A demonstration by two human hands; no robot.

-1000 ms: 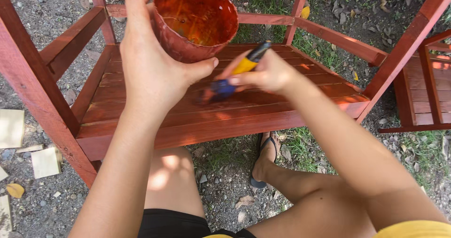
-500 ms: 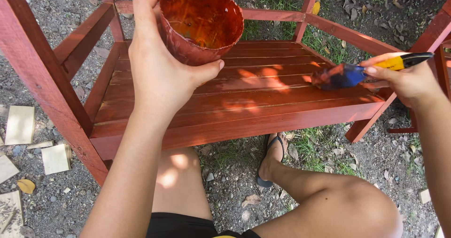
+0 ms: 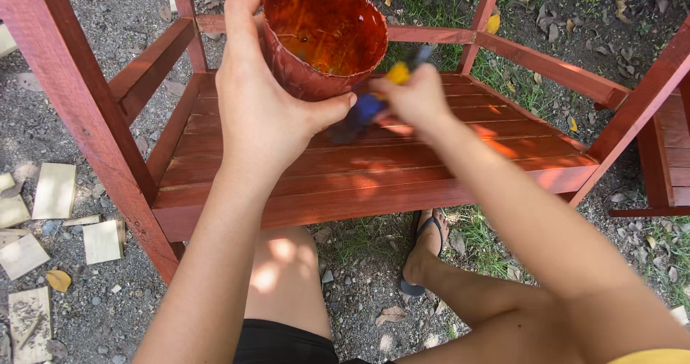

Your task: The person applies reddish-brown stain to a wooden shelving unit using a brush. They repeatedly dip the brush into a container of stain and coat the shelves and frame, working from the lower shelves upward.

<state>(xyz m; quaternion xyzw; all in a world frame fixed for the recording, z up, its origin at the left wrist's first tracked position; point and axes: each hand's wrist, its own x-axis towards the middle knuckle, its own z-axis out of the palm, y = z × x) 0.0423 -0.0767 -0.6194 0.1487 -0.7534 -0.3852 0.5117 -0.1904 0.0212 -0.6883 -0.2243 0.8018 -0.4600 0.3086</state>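
At top centre, a stain-coated cup (image 3: 323, 37) is clasped by the left hand (image 3: 262, 112) and kept level above the red slatted shelf (image 3: 374, 166). Just right of it, a blurred blue-and-yellow brush (image 3: 374, 102) is gripped by the right hand (image 3: 417, 99), close for dipping.

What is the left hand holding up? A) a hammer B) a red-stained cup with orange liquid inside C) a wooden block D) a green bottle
B: the left hand wraps around a red-stained cup with orange liquid at its bottom, raised over the red slatted wooden frame, while the right hand grips a blurred blue and yellow brush beside it.
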